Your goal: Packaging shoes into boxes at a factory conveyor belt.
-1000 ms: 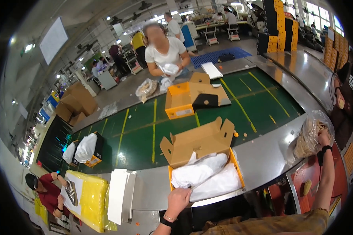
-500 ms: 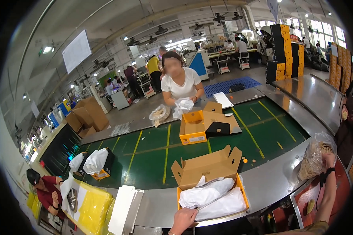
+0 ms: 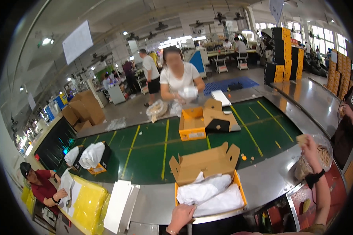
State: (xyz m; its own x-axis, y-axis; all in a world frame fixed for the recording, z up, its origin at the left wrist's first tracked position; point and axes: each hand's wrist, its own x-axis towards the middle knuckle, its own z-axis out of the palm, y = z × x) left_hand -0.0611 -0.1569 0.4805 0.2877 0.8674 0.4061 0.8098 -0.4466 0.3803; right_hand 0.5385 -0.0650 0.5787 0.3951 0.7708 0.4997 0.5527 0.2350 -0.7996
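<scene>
An orange shoe box point(image 3: 243, 188) with a raised brown lid point(image 3: 200, 167) stands in front of me on the metal table edge. Two long bundles in white wrapping paper point(image 3: 208, 190) lie side by side inside it. My left hand point(image 3: 183, 216) is at the box's near left corner, its fingers closed on the edge of the paper. Off to the right, my right hand point(image 3: 310, 150) is raised over a clear plastic bag point(image 3: 324, 156) of small tan packets. It pinches one small tan packet point(image 3: 301, 139).
Another open orange box point(image 3: 192, 129) sits across the green conveyor point(image 3: 145, 156), before a person handling white paper. Two boxes with paper bundles point(image 3: 92, 155) stand left. Near them are white sheets point(image 3: 119, 205) and a yellow plastic-wrapped stack point(image 3: 88, 199), beside another person.
My right hand has lifted out of the plastic bag, up and left, with a small tan packet. My left hand stays by the box corner; the paper it held up now lies lower.
</scene>
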